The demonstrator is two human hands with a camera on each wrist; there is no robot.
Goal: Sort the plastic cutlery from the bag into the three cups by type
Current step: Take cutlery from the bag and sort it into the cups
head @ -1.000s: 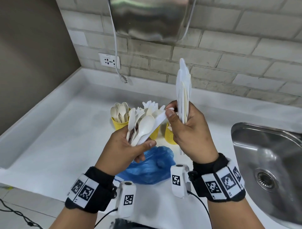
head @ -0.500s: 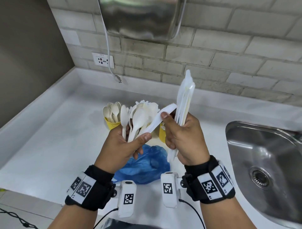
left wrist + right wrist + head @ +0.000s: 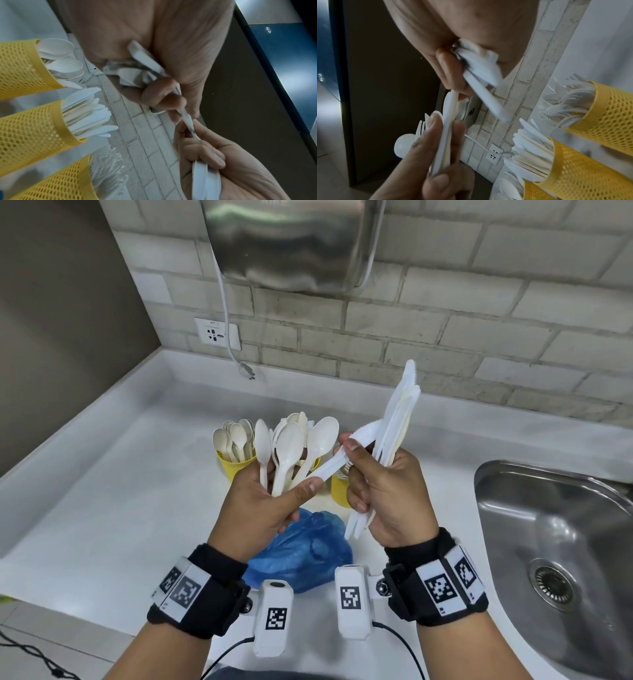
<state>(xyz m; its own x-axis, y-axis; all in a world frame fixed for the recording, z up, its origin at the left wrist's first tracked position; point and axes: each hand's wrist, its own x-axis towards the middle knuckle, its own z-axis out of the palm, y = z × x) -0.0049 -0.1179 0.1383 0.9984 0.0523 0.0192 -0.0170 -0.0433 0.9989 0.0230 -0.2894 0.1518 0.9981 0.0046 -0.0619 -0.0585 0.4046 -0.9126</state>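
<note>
Both hands are up over the blue bag [image 3: 301,556]. Left hand [image 3: 263,505] is fisted around mixed cutlery [image 3: 287,450]; right hand [image 3: 387,491] grips a knife bundle [image 3: 397,419] while pinching one knife [image 3: 346,453] from the left's bunch.

Cups [image 3: 29,129]: yellow, honeycomb mesh pattern. Cutlery [image 3: 291,446]: white to cream; knives [image 3: 397,419] white, one cream. Bag [image 3: 305,553]: blue, translucent. Desk [image 3: 102,491]: white. Wall tiles [image 3: 445,330]: off-white brick pattern w/ grey grout. Wrist bands [image 3: 442,583]: black w/ b&w square markers. Sink [image 3: 565,529]: silver.
</note>
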